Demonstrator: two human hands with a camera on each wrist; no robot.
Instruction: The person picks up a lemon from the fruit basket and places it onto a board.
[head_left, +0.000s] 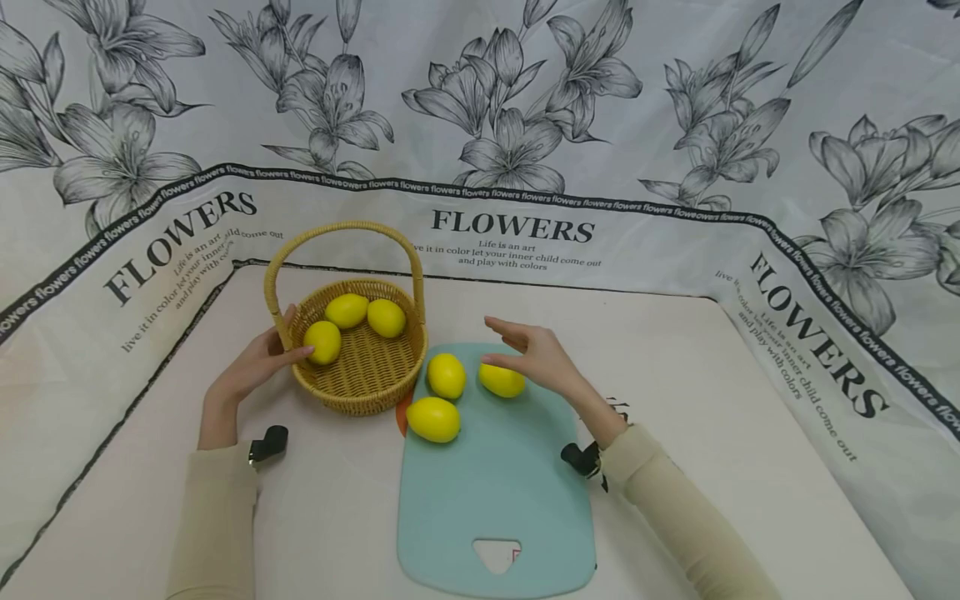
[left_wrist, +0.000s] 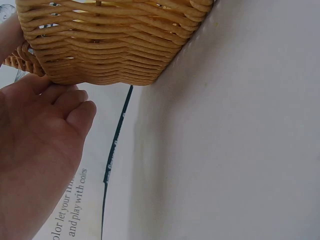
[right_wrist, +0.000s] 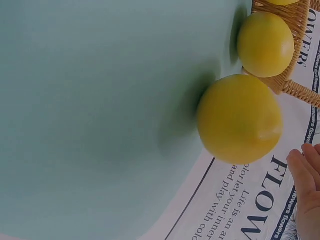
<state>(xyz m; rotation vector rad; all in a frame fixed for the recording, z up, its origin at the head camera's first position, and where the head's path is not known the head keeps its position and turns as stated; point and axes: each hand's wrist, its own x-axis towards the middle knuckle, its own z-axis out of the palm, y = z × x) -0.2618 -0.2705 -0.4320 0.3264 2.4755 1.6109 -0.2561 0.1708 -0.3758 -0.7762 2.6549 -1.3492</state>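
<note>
A woven basket with a tall arched handle stands left of centre, holding three lemons. My left hand grips its left side, thumb over the rim and the other fingers outside against the weave. Three more lemons lie on a light blue cutting board: one beside the basket, one nearer me, and one to the right. Over that right lemon hovers my right hand, thumb and fingers spread apart. In the right wrist view a gap separates the fingers from the nearest lemon.
The cutting board lies on a white tabletop, its handle cut-out towards me. Something orange peeks out at the board's left edge. A flower-printed cloth rises behind and at both sides.
</note>
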